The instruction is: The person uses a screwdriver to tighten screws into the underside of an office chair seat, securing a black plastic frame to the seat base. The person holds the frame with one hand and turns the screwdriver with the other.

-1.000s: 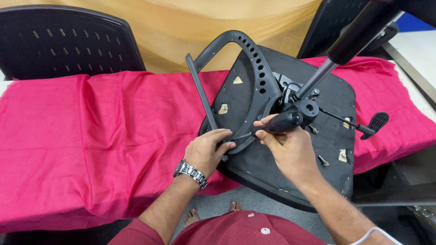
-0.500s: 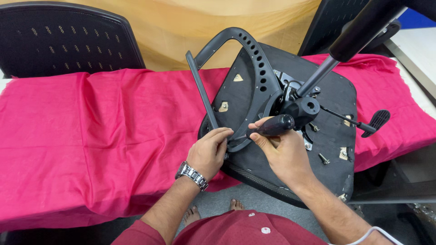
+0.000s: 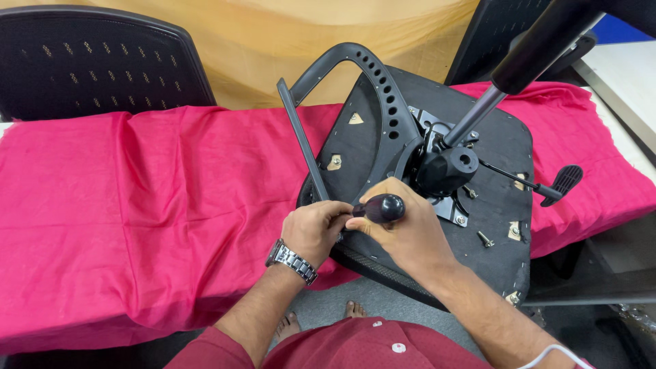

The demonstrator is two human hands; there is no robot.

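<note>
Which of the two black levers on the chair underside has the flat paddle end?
The thin lever pointing right from the mechanism; its end is a ribbed paddle. The armrest bar on the left is plain and straight.

pink cloth (image 3: 150, 205): draped over the table, 9 o'clock | black mesh chair back (image 3: 96, 65): behind the cloth, 10 o'clock | tan curtain (image 3: 273, 41): backdrop, 12 o'clock | second dark chair (image 3: 502, 34): 1 o'clock | grey floor (image 3: 328, 311): 6 o'clock

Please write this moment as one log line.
left hand: steadying seat edge | right hand: holds black tool handle | upturned chair seat: on pink cloth
</note>
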